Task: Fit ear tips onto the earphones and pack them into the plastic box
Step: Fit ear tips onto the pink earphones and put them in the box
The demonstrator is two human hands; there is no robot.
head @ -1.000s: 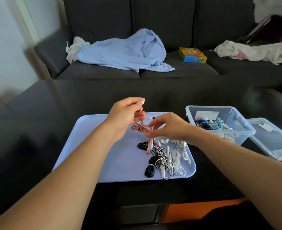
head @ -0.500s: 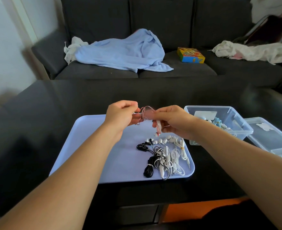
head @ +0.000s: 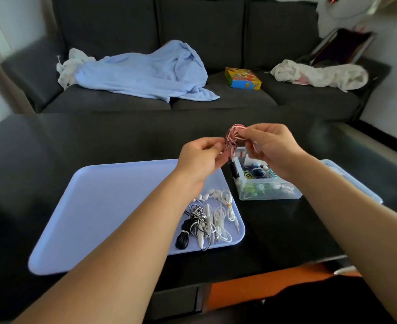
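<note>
Holding a coiled pink earphone (head: 233, 139) above the plastic box (head: 266, 194).
Left hand (head: 201, 159) and right hand (head: 271, 146) both pinch its cord.

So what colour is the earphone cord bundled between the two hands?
Pink, with paler strands, on the earphone cord; the head view shows it.

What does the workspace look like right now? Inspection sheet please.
Surface: black table, blue tray on it.
Job's things: pink earphones held in the air; white and black earphones on the tray; plastic box part filled, lid beside it.
Clutter: nothing seen on the table.
Hands: left hand and right hand both pinch the pink earphones.
Cables: tangled on the tray.
Surroundings: sofa with blanket, colourful box.
</note>
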